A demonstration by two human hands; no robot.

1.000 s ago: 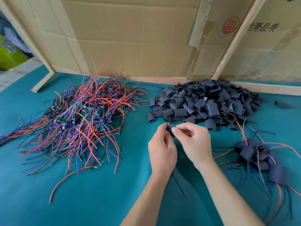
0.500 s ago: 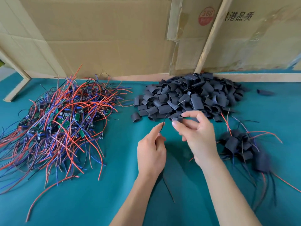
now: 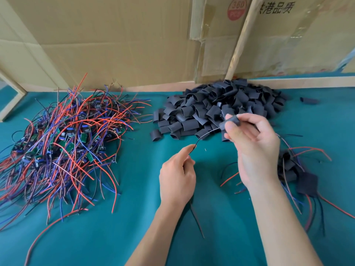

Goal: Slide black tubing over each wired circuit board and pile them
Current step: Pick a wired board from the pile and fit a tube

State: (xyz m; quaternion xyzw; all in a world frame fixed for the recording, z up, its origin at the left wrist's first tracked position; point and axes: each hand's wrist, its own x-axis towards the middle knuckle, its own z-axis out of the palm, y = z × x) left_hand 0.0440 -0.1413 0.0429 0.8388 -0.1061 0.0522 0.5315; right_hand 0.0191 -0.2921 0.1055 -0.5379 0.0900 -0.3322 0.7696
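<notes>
We see two hands. Our right hand pinches one black tube piece; our left hand pinches its thin black wire. Three piles: bare wired boards left of the left hand, loose tubes beyond both hands, sleeved boards right of the right hand.

Left hand: raised above worktop, forearm entering from below, thumb and forefinger pinched. Right hand: higher and farther forward, wrist bent, thumb and fingertips closed in a pinch grip, remaining fingers loosely curled. Hands apart.
</notes>
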